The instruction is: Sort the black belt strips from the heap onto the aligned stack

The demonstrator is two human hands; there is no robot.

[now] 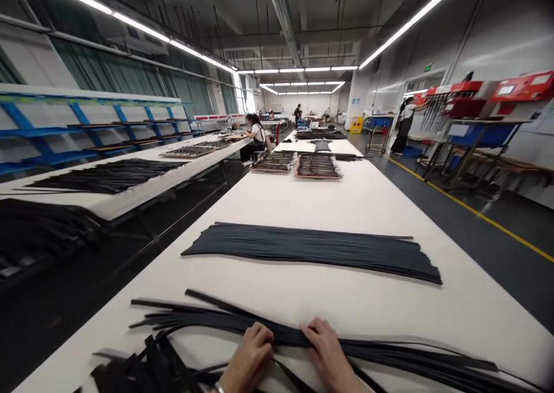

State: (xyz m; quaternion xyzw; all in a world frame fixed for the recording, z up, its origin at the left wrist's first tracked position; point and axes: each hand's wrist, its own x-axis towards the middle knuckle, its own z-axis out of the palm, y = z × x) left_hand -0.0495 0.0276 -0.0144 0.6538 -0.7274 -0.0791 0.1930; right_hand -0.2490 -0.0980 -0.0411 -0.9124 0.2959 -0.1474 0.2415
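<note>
Both my hands rest on a loose bundle of long dark strips point(208, 318) lying across the near end of a long white table point(303, 199). My left hand point(250, 355) has its fingers curled down over the strips. My right hand point(324, 347) lies beside it, fingers pressed onto the same bundle. A tangle of more dark strips point(147, 370) sits to the lower left. Farther up the table a neat flat row of dark strips point(311, 250) lies spread out, apart from my hands.
Trays of strips point(318, 166) stand farther along the table. A second white table point(108, 176) with strips runs on the left, with blue shelving point(64, 130) behind. A person point(256, 136) sits there. Another person point(404, 124) stands at red racks point(476, 93) on the right.
</note>
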